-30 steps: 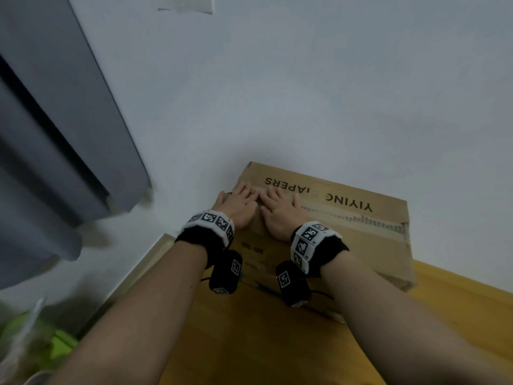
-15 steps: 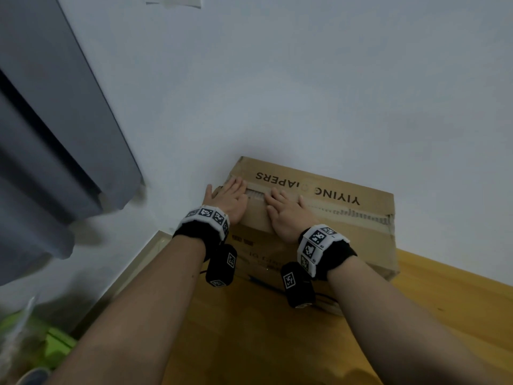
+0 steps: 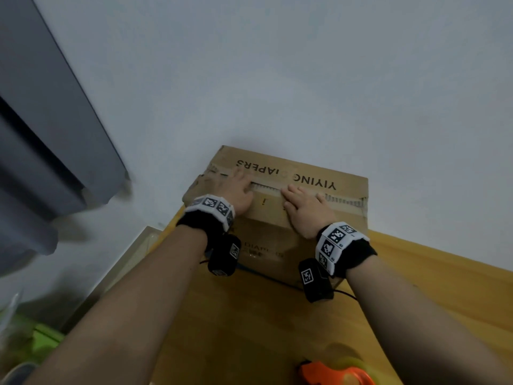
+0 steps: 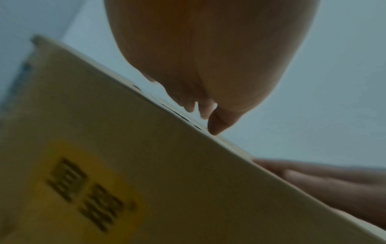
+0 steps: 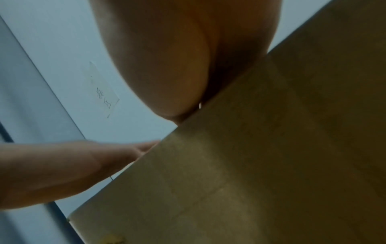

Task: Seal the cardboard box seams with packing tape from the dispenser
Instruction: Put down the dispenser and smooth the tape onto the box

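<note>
A yellowish wooden worktop (image 3: 416, 273) set against a pale wall carries a brown cardboard box (image 3: 277, 245) at its far edge — and, near the front, an orange tape dispenser (image 3: 333, 373).

We see a wooden worktop (image 3: 249, 343) set against a plain white wall (image 3: 305, 79), with a grey curtain (image 3: 41, 148) hanging at the left. Something green (image 3: 41, 337) lies low at the left, blurred, and a paper note (image 5: 103, 92) with handwriting sticks on the wall.
</note>
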